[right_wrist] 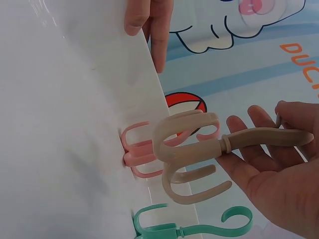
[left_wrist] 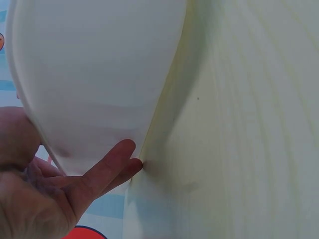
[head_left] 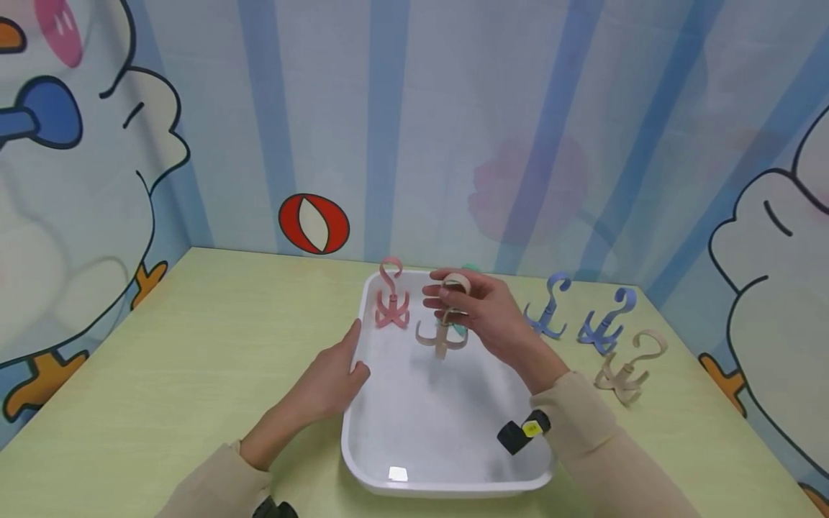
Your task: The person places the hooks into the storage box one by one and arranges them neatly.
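My right hand (head_left: 479, 309) holds a beige four-pronged hook hanger (head_left: 442, 337) by its curved top, prongs down, over the far half of a white tray (head_left: 440, 432). In the right wrist view the thumb and fingers close round its stem. My left hand (head_left: 330, 374) grips the tray's left wall, thumb over the rim and fingers along the outside (left_wrist: 107, 172). A pink hook hanger (head_left: 392, 311) stands inside the tray at the far left corner. Beside it is a green one (right_wrist: 204, 230), mostly hidden behind my right hand in the head view.
Right of the tray, two blue hook hangers (head_left: 549, 309) (head_left: 604, 327) and another beige one (head_left: 624, 380) stand on the pale yellow table (head_left: 259, 324). A printed curtain (head_left: 427, 129) rises behind the table's far edge.
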`<state>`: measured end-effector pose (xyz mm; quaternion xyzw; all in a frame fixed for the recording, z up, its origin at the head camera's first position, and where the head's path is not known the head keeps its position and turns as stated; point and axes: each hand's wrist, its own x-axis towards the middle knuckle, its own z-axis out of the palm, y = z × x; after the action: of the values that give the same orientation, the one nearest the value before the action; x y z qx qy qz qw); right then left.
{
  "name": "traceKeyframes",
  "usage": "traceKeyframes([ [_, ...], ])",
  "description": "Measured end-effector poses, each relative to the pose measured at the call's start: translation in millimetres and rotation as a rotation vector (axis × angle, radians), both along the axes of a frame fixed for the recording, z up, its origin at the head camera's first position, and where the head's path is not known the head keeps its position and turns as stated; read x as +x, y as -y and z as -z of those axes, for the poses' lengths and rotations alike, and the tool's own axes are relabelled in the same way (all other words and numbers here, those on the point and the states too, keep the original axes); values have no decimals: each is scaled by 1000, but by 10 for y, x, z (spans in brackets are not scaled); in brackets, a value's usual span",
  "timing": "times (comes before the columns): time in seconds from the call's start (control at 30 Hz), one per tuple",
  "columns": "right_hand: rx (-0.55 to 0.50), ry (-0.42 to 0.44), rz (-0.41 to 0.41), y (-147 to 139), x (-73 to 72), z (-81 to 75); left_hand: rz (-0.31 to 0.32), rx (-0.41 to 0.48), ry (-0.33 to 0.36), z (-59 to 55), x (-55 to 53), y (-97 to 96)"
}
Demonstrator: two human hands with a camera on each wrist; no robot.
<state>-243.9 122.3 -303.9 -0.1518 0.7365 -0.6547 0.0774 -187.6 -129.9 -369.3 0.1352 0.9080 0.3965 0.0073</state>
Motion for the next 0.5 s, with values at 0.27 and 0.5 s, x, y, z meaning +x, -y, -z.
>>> traceKeyframes([
  [0.27, -10, -8, -11, 42, -15, 50, 18, 17, 29, -13, -1, 20],
  [0.5, -39, 7, -29, 87, -15, 85, 33, 65, 82, -19, -8, 43],
])
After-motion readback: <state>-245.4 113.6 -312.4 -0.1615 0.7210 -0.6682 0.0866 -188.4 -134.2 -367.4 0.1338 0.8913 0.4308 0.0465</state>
